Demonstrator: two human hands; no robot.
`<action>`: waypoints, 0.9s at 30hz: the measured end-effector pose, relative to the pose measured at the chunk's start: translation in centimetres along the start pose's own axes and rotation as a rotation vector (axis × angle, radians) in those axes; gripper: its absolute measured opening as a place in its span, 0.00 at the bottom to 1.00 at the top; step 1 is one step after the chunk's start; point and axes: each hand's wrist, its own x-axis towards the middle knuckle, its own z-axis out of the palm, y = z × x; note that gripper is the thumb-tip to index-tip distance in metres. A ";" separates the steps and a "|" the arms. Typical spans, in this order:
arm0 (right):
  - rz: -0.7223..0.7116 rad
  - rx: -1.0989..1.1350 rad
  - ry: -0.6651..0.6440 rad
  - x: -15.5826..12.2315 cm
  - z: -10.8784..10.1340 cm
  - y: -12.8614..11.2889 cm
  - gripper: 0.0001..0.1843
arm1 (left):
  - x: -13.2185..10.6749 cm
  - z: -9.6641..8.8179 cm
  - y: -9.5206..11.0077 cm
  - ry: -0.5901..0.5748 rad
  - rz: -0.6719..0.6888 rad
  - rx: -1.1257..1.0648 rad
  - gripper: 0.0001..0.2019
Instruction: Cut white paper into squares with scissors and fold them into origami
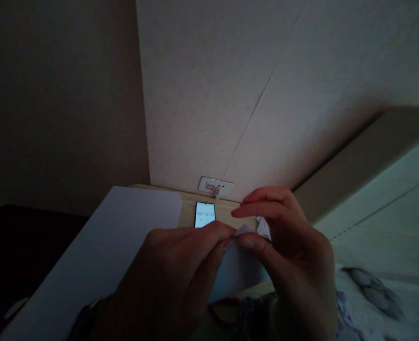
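Just in front of the person, at the meeting point of the two hands, was a small white piece of paper (244,230) with a peaked, folded-looking edge. The left hand (181,265) had its thumb and index finger closed on the paper's near-left side. The right hand (295,255) touched it with the thumb, while its upper fingers stood raised and spread away from that thumb; whether its other fingers gripped the paper from behind could not be told. The two hands were nearly together, the paper bridging their tips.

Below the fingertips a pale, bluish-white surface (238,279) showed, though whether it joined the held paper was unclear. Left of the left hand, a large, smooth white sheet of paper (124,227) lay on a light wood-grain tabletop (189,208). Just beyond the left hand, a black-edged smartphone (205,215) lay face up, its lit screen showing timer digits, its lower end hidden by that hand. Past the phone, a white rectangular wall socket (209,184) held a pale plug (216,191). Behind the right hand's fingers sat a crumpled-looking white piece (263,228). Beneath the hands, a red curved loop (223,312) was dimly visible.
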 end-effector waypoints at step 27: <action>0.007 -0.033 0.082 -0.1 0.0 -0.2 0.07 | 0.4 -0.1 -0.2 -0.090 -0.019 -0.069 0.10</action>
